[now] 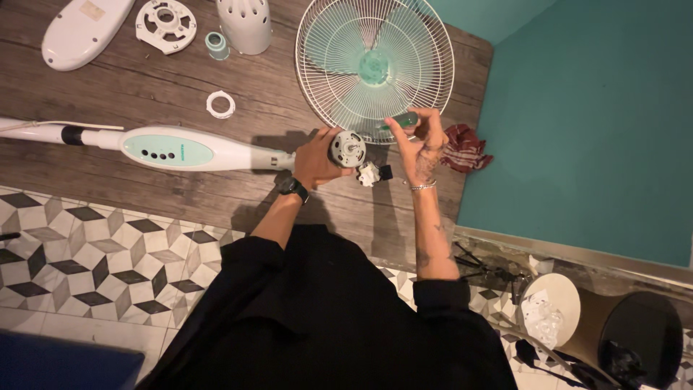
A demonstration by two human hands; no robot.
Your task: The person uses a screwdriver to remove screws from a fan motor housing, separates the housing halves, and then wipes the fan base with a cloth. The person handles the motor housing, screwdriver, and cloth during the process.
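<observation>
Grey metal motor (349,149) in the left hand (315,160), small green part (404,120) in the right hand (421,146).
Left hand is wrapped around the end of the white fan pole (173,149), at the neck behind the motor; the motor's round face sticks out just past the fingers, shaft side up toward the camera. Right hand pinches the green part between thumb and fingertips, held just right of the motor and over the lower rim of the white wire fan guard (375,65) (blade still inside it). A small white and black part (373,173) hangs just below the motor, between the two wrists. All above the wood plank floor (144,87); a red cloth (465,148) lies right of the right hand, loose white ring (220,104) well left.
</observation>
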